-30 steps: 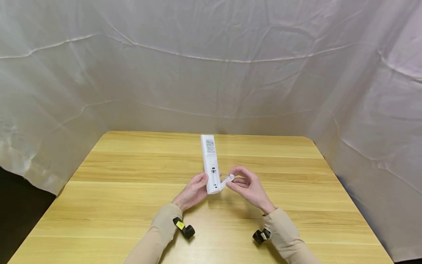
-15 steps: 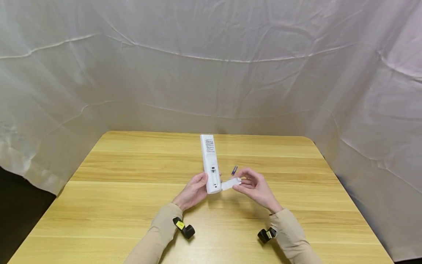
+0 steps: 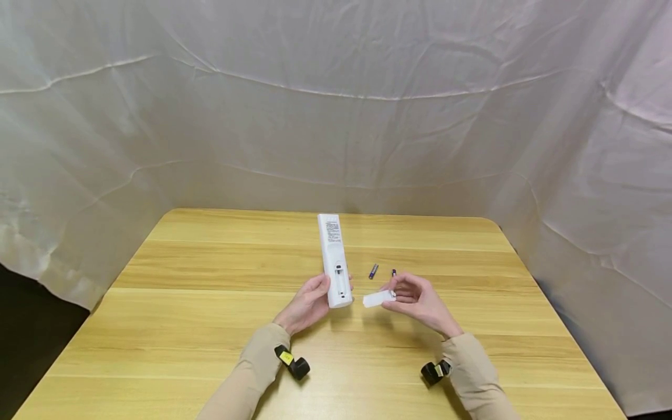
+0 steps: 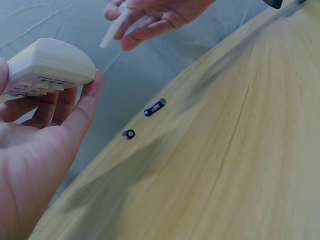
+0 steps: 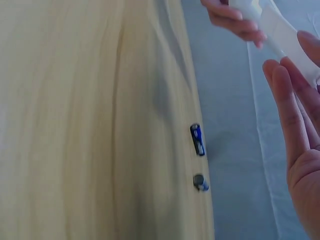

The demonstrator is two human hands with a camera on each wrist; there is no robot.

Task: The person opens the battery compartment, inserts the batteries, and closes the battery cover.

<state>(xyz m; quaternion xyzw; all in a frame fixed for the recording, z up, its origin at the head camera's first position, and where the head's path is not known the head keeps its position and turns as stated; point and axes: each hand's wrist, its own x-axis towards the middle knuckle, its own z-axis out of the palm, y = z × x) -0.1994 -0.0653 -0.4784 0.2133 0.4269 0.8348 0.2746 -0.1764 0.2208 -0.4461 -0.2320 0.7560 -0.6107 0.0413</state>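
Note:
My left hand [image 3: 307, 304] grips a white remote control [image 3: 333, 251], held back side up with its battery slot bare and its printed label at the far end. In the left wrist view the end of the remote control [image 4: 55, 62] shows, buttons facing down, with fingers curled round it. Pinched between thumb and fingers of my right hand [image 3: 420, 303] is the white battery cover [image 3: 378, 298], apart from the remote and just right of it. Two blue batteries lie on the table beyond: one battery [image 3: 373, 271] in plain sight, the other battery [image 3: 394, 272] partly hidden behind the right hand.
The wooden table [image 3: 210, 350] reaches forward to a pale fabric curtain [image 3: 336, 146], which also hangs at both sides. Black wrist cameras sit on both sleeves, the left camera [image 3: 299, 367] and the right camera [image 3: 434, 372].
My right hand has drawn the battery cover away from the remote, to the right and slightly nearer me. Both batteries have come into sight behind it. The left hand has hardly moved.

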